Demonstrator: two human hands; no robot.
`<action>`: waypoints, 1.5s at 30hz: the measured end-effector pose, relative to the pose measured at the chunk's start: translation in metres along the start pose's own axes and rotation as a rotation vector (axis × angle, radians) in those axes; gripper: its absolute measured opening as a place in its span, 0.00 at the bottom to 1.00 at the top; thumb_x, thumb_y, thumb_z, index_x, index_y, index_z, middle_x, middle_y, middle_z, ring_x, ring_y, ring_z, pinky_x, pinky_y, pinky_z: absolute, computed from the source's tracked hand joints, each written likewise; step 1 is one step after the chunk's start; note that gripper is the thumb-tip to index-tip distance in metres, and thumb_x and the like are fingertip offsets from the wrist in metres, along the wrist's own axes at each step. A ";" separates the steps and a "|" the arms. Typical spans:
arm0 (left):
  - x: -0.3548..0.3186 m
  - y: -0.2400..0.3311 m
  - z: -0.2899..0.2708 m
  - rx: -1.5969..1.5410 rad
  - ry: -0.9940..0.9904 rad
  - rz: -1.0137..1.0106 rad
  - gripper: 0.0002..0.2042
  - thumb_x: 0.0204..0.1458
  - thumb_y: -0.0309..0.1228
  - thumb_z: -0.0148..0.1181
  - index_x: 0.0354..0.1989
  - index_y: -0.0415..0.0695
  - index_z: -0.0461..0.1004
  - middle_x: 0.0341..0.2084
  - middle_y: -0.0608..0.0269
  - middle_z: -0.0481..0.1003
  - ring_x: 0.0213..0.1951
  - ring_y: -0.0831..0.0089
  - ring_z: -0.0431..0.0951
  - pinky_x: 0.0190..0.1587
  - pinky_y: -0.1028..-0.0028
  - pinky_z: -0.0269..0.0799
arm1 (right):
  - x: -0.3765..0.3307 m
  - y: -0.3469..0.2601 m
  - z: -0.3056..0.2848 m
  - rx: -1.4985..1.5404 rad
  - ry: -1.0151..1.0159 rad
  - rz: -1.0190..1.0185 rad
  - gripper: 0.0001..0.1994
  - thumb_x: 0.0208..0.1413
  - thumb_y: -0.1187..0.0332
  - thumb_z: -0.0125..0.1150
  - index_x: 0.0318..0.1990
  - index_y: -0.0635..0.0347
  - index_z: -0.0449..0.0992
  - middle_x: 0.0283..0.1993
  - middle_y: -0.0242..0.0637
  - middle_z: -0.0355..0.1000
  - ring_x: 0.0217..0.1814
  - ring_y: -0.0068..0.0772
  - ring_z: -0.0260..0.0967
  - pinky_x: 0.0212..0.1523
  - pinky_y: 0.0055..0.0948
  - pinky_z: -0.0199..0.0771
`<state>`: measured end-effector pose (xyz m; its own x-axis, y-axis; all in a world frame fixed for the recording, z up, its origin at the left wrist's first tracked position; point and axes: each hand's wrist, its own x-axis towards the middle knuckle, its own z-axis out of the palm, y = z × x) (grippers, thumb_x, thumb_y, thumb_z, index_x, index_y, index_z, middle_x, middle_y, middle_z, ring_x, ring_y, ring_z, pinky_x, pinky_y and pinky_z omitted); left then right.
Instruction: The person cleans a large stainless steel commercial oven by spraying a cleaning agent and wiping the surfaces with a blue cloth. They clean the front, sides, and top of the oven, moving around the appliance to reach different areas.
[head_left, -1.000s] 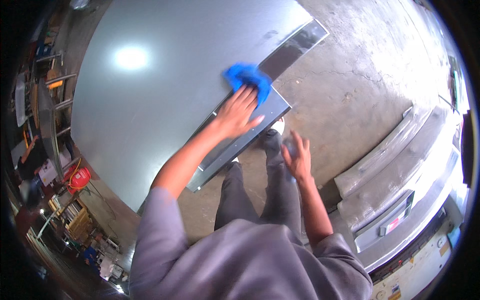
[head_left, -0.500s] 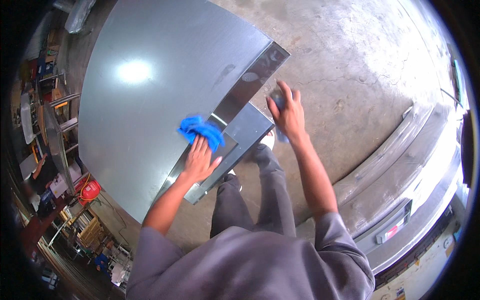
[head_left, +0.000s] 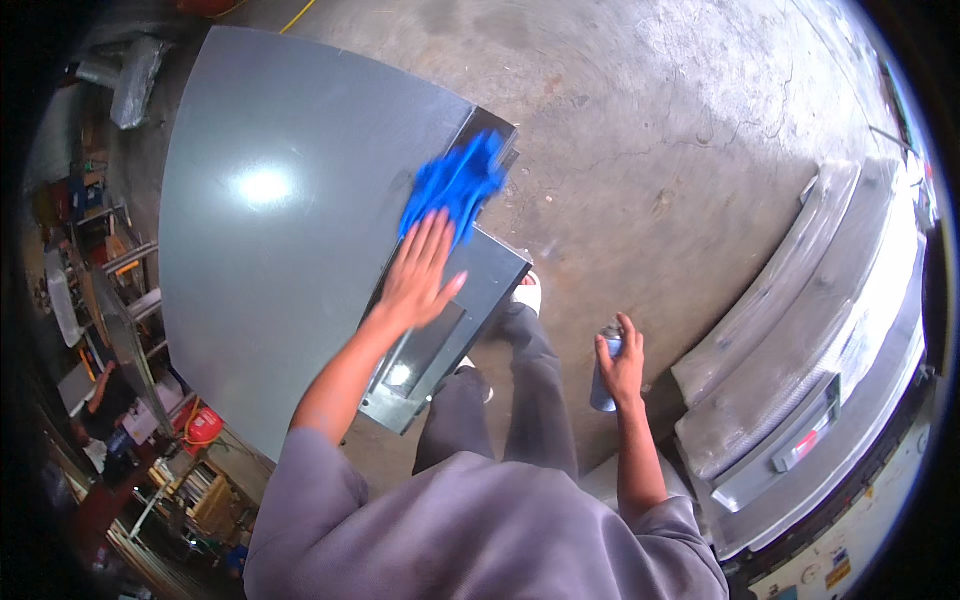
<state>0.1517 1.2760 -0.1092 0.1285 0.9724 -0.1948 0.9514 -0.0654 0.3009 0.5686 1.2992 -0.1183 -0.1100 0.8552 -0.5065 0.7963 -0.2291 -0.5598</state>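
Note:
My left hand (head_left: 418,282) presses a crumpled blue cloth (head_left: 455,190) against the front edge of a large grey metal panel (head_left: 290,200). Its fingers are stretched along the cloth's near part, and the thumb sticks out to the right. Under the cloth runs a dark, shiny edge strip, partly hidden by it. A grey metal box-like part (head_left: 490,262) juts from that edge toward my legs. Off to the right, away from the panel, my right hand (head_left: 626,375) is closed around a blue spray can (head_left: 603,385), index finger near its top.
Long plastic-wrapped pieces (head_left: 770,300) lie on the concrete floor at the right. A red round container (head_left: 203,425), a metal frame (head_left: 130,300) and cluttered shelving stand at the left, where another person (head_left: 105,405) is partly visible. My feet are just below the panel's edge.
My left hand and the blue cloth have moved up and right along the panel's edge. My right hand has dropped back toward me with the spray can, away from the panel.

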 end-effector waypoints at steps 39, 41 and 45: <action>-0.026 -0.012 -0.016 0.180 -0.026 0.053 0.11 0.60 0.35 0.61 0.38 0.37 0.77 0.44 0.45 0.79 0.53 0.46 0.77 0.56 0.54 0.73 | -0.170 0.024 0.193 0.395 0.242 -0.120 0.29 0.57 0.71 0.69 0.66 0.65 0.70 0.61 0.50 0.71 0.66 0.48 0.69 0.66 0.40 0.68; -0.020 -0.006 -0.008 0.176 0.102 0.090 0.17 0.58 0.33 0.64 0.52 0.37 0.74 0.53 0.45 0.74 0.62 0.47 0.72 0.63 0.54 0.69 | -0.162 0.030 0.181 0.428 0.270 -0.058 0.29 0.56 0.72 0.69 0.66 0.65 0.70 0.62 0.50 0.71 0.66 0.47 0.69 0.67 0.40 0.68; 0.016 -0.006 0.018 0.099 0.263 0.230 0.34 0.63 0.36 0.59 0.74 0.34 0.56 0.73 0.40 0.56 0.76 0.45 0.52 0.77 0.52 0.49 | -0.148 0.045 0.164 0.403 0.358 -0.020 0.29 0.59 0.71 0.68 0.68 0.62 0.68 0.62 0.49 0.71 0.64 0.45 0.72 0.65 0.39 0.70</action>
<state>0.1531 1.2880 -0.1307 0.2784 0.9532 0.1181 0.9302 -0.2982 0.2142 0.5233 1.0862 -0.1762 0.1427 0.9500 -0.2776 0.4973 -0.3113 -0.8098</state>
